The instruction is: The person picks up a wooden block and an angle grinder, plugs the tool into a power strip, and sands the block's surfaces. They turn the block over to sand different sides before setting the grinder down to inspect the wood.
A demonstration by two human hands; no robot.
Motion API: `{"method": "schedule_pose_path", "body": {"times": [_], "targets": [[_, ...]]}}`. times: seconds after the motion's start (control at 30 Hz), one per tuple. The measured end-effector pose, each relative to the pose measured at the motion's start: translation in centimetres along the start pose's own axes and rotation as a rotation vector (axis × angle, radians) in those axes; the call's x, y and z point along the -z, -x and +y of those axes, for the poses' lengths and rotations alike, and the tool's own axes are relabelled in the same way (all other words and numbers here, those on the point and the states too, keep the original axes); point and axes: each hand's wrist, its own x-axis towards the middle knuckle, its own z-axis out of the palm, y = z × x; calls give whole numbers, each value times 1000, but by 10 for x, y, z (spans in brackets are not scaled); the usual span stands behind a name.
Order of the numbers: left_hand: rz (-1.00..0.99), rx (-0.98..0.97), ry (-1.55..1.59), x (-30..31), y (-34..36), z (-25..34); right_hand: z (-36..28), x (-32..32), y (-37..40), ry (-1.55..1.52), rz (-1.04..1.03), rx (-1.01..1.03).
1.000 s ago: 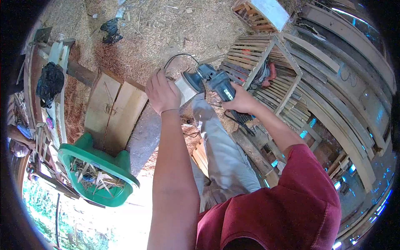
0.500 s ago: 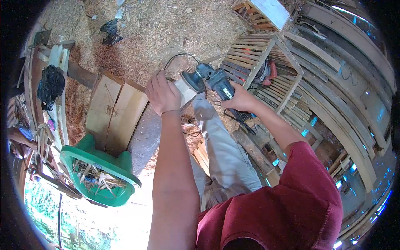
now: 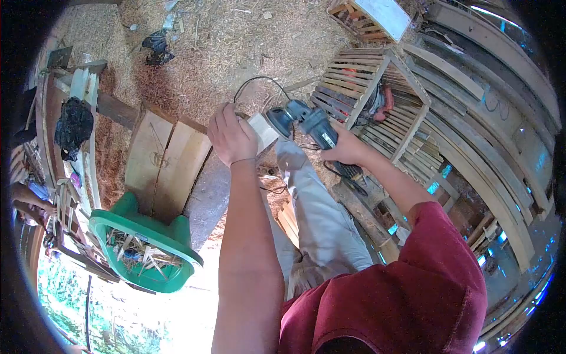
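power tool (image 3: 320,129) sits in our right hand (image 3: 348,146), fingers wrapped round its body, while our left hand (image 3: 233,137), fingers close together, holds a pale block (image 3: 263,131). we see the tool's disc (image 3: 279,122) just beside that block, but cannot tell whether they touch.

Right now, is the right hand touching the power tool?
Touching. The head view shows it: the right hand is closed around the dark body of the power tool, with no gap between skin and casing.
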Motion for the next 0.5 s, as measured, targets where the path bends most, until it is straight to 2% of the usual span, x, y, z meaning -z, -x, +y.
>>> {"method": "schedule_pose_path", "body": {"times": [0.1, 0.2, 0.3, 0.4, 0.5], "targets": [[-16, 2, -12, 3, 0, 2, 15, -3, 5, -59, -41, 0], [-5, -21, -12, 1, 1, -1, -14, 3, 1, -107, -27, -59], [5, -16, -12, -1, 1, -2, -33, 7, -6, -91, -38, -27], [17, -17, -34, -1, 1, -2, 2, -4, -20, -202, -32, 5], [-10, 0, -18, 2, 0, -2, 3, 1, -21, -321, -62, -37]]}}
